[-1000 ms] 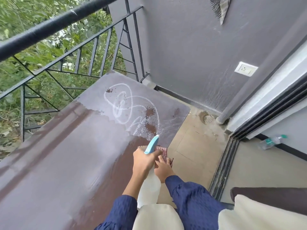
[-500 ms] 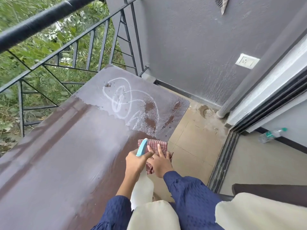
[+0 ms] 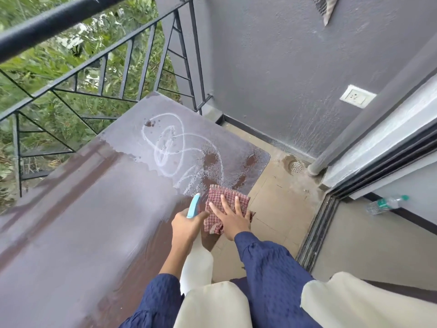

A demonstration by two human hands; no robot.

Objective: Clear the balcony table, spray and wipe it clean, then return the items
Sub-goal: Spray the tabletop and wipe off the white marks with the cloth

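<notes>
The left hand [image 3: 186, 223] grips the neck of a spray bottle [image 3: 197, 268], fingers curled round it just below the blue head, which points toward the far end of the brown worktop [image 3: 82, 233]. The right hand [image 3: 233, 216] lies flat on a red checked cloth [image 3: 222, 197], its fingers [image 3: 225, 203] straight and spread, pressing the cloth onto the worktop at its right edge, just beside the spray bottle. Beyond the cloth, a looping white scribble [image 3: 170, 147] and wet dark patches mark the far part of the worktop. A black railing [image 3: 71, 74] runs along the left. On the floor to the right, a clear water bottle [image 3: 385, 203] lies by the wall.
</notes>
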